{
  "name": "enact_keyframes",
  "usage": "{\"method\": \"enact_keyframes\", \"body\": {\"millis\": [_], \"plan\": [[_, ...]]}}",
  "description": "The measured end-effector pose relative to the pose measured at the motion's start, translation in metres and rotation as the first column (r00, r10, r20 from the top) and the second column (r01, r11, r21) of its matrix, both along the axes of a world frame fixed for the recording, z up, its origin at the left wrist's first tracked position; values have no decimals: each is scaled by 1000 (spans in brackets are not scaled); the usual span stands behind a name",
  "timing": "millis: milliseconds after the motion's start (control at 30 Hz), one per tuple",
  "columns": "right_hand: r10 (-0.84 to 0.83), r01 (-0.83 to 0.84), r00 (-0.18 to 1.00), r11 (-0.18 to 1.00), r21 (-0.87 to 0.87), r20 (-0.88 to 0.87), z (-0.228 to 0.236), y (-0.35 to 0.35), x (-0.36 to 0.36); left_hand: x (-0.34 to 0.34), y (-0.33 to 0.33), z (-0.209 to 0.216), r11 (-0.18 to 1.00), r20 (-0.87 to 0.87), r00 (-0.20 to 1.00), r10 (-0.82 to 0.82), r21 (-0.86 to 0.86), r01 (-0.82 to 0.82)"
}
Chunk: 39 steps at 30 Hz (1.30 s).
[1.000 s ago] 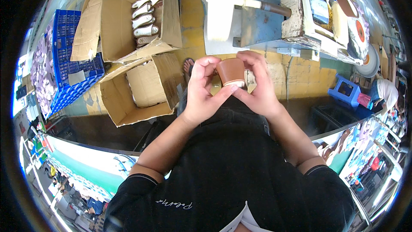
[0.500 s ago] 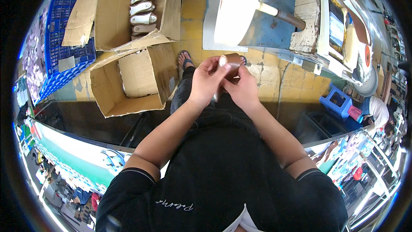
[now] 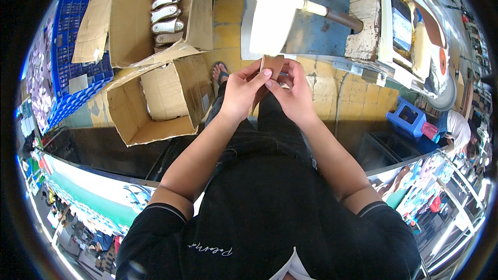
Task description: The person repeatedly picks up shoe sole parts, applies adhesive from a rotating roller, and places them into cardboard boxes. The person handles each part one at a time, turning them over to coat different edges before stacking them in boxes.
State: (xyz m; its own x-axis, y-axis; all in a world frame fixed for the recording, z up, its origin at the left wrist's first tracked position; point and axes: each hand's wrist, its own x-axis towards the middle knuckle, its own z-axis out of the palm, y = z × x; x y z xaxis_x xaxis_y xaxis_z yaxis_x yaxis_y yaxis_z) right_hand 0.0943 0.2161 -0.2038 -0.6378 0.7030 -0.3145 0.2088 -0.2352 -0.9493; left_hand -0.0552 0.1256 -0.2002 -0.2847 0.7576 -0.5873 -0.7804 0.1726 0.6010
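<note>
A brown sandal (image 3: pixel 273 66) with a wide strap is gripped in both hands, held up in front of me. My left hand (image 3: pixel 243 92) is closed on its left side, the thumb pressed on the strap. From the right, my right hand (image 3: pixel 293 93) is closed around it too, with fingers curled behind. Just beyond the hands is a large white buffing wheel (image 3: pixel 276 13) on a shaft (image 3: pixel 340 19). The sandal's far end meets the wheel's near rim in the picture; whether they touch I cannot tell. My fingers hide part of the sandal.
At left, an open cardboard box (image 3: pixel 199 18) holds several light sandals (image 3: pixel 167 13). A second open carton (image 3: pixel 148 134) stands nearer, beside a blue plastic crate (image 3: pixel 78 80). The wheel's worn machine housing (image 3: pixel 361 15) is at right; a blue stool (image 3: pixel 404 119) stands farther right.
My hands have turned the sandal, so its strap opening no longer faces up, and it now sits close to the wheel's rim. The view has shifted slightly.
</note>
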Motion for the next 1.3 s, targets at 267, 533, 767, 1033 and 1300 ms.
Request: {"method": "enact_keyframes", "body": {"millis": [267, 533, 767, 1033, 1300], "plan": [[-154, 113, 978, 959, -260, -144, -14, 1, -11, -13, 13, -5, 998, -86, 994, -65, -21, 63], [-192, 176, 973, 976, -128, -129, 1, -6, -5, -9, 8, -3, 997, 15, 1000, -8, 76, 7], [-208, 192, 977, 959, -209, -55, -6, -1, -11, -10, 13, -5, 998, 42, 999, 7, -67, -4], [-191, 173, 975, 973, -156, -112, 15, -12, -3, -5, 2, 13, 999, 66, 997, 27, 25, -29], [-239, 210, 971, 878, -430, -14, -8, 9, -14, -12, 16, -7, 996, -2, 999, -40, -80, 39]]}}
